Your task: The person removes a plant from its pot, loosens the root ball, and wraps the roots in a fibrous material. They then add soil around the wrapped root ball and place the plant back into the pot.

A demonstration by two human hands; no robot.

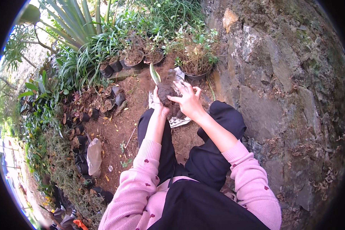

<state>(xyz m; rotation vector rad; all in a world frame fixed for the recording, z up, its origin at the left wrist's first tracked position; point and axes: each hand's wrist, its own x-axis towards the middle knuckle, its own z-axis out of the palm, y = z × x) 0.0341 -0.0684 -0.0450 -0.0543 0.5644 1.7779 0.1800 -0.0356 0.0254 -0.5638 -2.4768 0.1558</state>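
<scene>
My left hand (160,104) is closed around the left and lower side of a dark, soil-packed root ball (165,93). A single upright green leaf with pale edges (155,74), like a small snake plant's, rises from it. My right hand (188,100) is at the ball's right side, fingers spread and bent, the thumb tip touching the soil. Beneath the hands, between my knees, lies a white sheet or sack (179,122) with dark soil on it. Loose brown fibre or roots (165,73) show behind the ball.
Potted plants with dry brown growth (195,63) stand beyond my hands. A rough rock wall (272,99) rises close on my right. Black plant bags (80,140) and a pale plastic bag (94,157) lie on the left, beside dense greenery (42,126). Reddish soil (117,134) covers the ground.
</scene>
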